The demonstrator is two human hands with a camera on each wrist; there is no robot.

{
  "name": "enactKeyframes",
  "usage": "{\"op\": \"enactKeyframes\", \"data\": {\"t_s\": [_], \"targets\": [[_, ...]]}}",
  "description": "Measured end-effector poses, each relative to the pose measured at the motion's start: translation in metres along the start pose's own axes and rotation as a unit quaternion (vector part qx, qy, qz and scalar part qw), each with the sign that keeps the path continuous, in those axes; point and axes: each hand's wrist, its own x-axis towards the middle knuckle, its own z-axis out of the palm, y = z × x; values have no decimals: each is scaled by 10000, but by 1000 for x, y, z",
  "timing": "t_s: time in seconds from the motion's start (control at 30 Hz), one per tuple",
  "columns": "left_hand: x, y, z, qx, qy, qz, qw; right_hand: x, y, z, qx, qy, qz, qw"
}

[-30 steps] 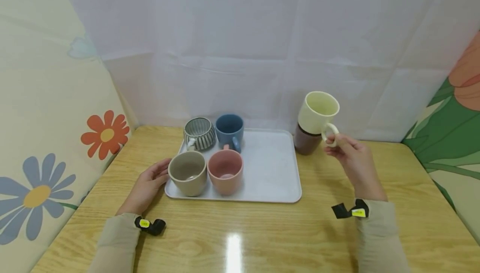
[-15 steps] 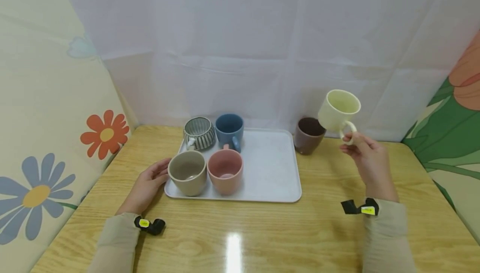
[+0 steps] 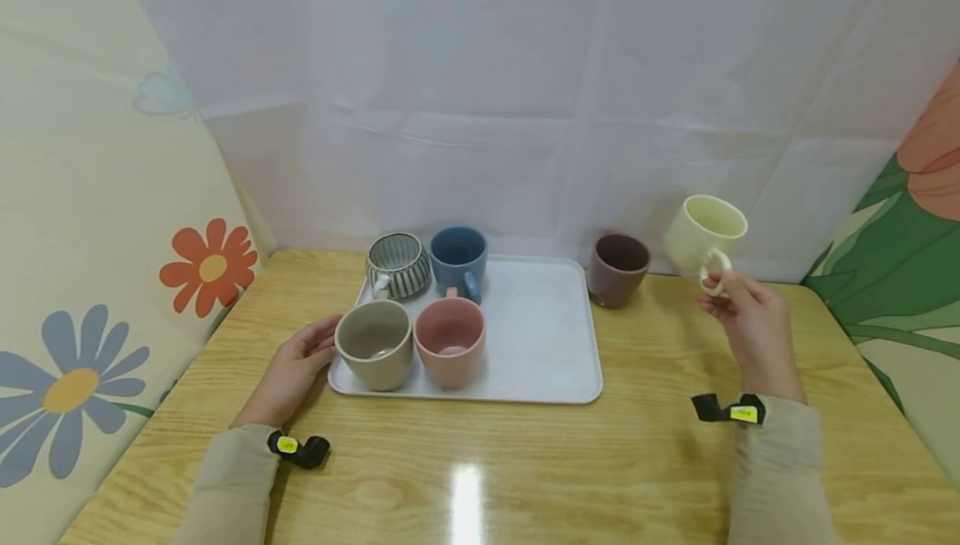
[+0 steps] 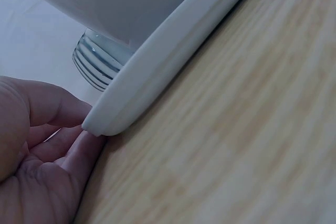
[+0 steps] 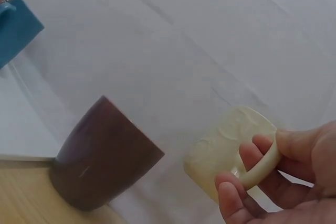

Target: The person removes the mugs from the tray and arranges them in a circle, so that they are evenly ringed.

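Note:
In the head view my right hand (image 3: 753, 328) holds a pale yellow mug (image 3: 705, 232) by its handle, raised above the table's right side. The right wrist view shows the fingers curled through and around the handle of that mug (image 5: 231, 150). A dark purple cup (image 3: 618, 270) stands on the table to the left of the mug. My left hand (image 3: 292, 370) rests at the left edge of the white tray (image 3: 540, 337). Up close in the left wrist view, the thumb and fingers (image 4: 58, 103) pinch the rim of the tray (image 4: 152, 72).
On the tray's left half stand a grey striped mug (image 3: 398, 266), a blue mug (image 3: 457, 257), a beige mug (image 3: 375, 345) and a pink mug (image 3: 450, 342). A white cloth (image 3: 465, 112) hangs behind the wooden table (image 3: 570, 478). Flower-patterned cloths (image 3: 97, 195) flank it.
My right hand has carried the yellow mug rightward, from in front of the purple cup to clear of it, and slightly lower at the end. The left hand and the tray stay put.

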Motion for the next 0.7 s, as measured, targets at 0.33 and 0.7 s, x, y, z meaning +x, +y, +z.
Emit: {"op": "enactKeyframes", "data": {"t_s": [0.33,0.7], "targets": [[-1,4,0,111,-17,-108,9999,8,18,-18,-165,143,515,9984],[-1,4,0,40,-46,-144,9999,9,24,-28,-626,230,904,9937]]}}
